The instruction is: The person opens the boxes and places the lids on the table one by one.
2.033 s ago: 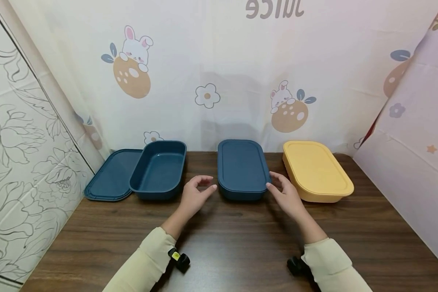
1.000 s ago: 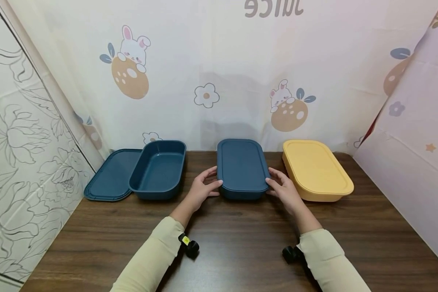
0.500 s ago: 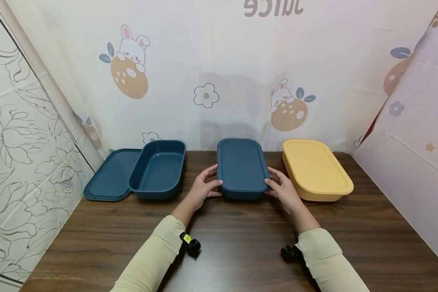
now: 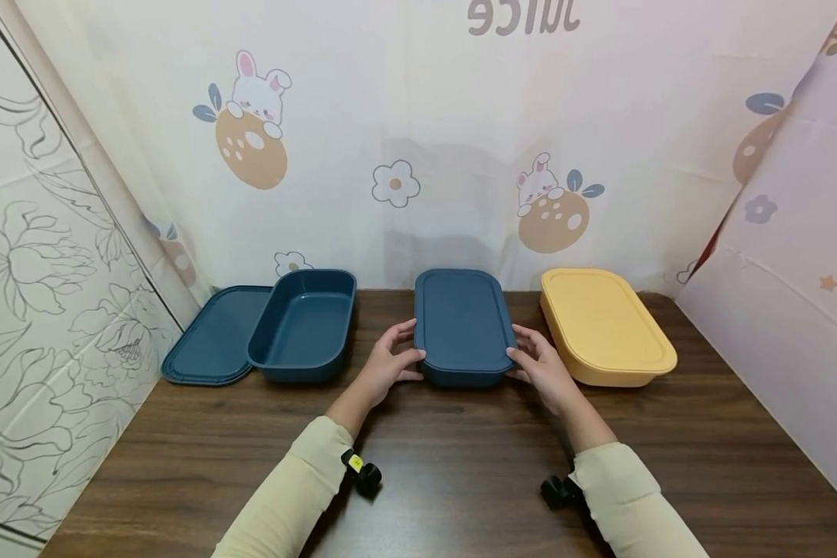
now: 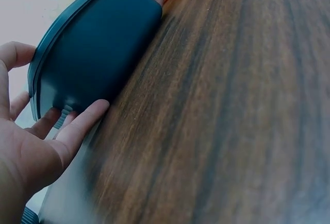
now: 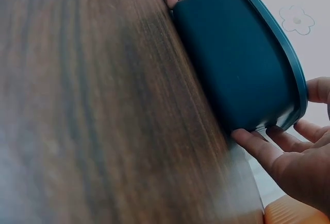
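Note:
A dark blue lidded food container (image 4: 463, 322) stands on the table in the middle of the head view. My left hand (image 4: 386, 363) grips its left side near the front corner, the thumb on the lid's edge and the fingers along the wall. Mirroring it, my right hand (image 4: 540, 363) holds the right side the same way. In the left wrist view, the container (image 5: 98, 44) shows its near wall low against the table. The right wrist view has the same container (image 6: 237, 59) with the thumb at its lid rim. What it contains is hidden.
Left of it stands an uncovered blue container (image 4: 303, 325) with nothing visible inside. A loose blue lid (image 4: 216, 337) lies beside that one, partly behind it. At the right is a yellow lidded container (image 4: 608, 322). A printed curtain (image 4: 453, 101) hangs behind the wooden table (image 4: 453, 465).
My left hand has moved right, from a gap beside the lidded blue container to gripping its side. The right hand has settled at its side. The container has hardly moved.

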`<state>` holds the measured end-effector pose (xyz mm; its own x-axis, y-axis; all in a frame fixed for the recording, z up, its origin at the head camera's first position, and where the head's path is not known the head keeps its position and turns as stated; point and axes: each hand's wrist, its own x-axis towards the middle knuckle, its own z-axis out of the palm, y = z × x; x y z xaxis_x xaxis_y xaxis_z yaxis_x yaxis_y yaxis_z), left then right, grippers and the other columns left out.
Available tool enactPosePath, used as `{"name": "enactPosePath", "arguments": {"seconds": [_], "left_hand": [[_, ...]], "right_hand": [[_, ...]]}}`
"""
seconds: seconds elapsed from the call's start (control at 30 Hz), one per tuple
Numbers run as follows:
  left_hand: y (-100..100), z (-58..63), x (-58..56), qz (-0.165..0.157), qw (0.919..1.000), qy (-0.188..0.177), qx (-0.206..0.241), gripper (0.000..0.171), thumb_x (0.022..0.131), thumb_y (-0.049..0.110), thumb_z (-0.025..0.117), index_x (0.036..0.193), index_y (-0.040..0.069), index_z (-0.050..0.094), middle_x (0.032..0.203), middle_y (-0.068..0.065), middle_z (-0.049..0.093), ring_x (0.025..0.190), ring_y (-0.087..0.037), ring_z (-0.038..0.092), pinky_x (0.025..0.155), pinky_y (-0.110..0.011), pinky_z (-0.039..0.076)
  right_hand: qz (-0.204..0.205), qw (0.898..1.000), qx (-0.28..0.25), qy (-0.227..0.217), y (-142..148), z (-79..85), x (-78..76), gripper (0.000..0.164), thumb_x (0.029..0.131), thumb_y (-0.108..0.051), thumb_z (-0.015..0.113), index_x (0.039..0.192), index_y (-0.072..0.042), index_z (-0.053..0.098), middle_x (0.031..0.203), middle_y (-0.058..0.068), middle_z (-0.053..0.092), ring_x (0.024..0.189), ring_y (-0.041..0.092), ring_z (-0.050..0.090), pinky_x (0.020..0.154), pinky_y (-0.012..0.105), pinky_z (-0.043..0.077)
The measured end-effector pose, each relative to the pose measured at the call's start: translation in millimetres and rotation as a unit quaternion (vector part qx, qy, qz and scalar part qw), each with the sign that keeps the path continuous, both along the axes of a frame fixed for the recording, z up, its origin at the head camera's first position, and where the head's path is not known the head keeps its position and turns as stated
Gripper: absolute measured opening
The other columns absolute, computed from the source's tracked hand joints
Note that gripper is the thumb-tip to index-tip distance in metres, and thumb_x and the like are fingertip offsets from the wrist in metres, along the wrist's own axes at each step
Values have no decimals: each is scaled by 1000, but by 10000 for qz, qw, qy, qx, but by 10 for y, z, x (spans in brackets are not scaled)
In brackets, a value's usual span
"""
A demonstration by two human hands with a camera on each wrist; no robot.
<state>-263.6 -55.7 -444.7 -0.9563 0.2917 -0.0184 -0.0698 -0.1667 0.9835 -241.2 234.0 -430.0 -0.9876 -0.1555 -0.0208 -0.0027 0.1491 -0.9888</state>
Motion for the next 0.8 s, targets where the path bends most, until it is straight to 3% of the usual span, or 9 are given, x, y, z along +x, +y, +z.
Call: {"name": "enactPosePath", "arguments": {"seconds": [0.3,0.8], "left_hand": [[2,-1,37,-50,10000,16,32,63,89,4,64,146,12,39,144,-19,37,114,-31,54,77,-49,56],[-22,6,144,-237,9997,32,-33,64,88,3,63,145,9,35,145,-20,34,114,-33,52,78,-51,56]], "right_hand": [[71,10000,-10,-32,12,9,40,59,103,-18,51,152,-4,22,141,26,37,113,25,53,92,45,51],[233,9997,-44,50,9,7,119,54,101,-9,50,146,2,22,135,28,35,107,21,54,83,36,55]]}}
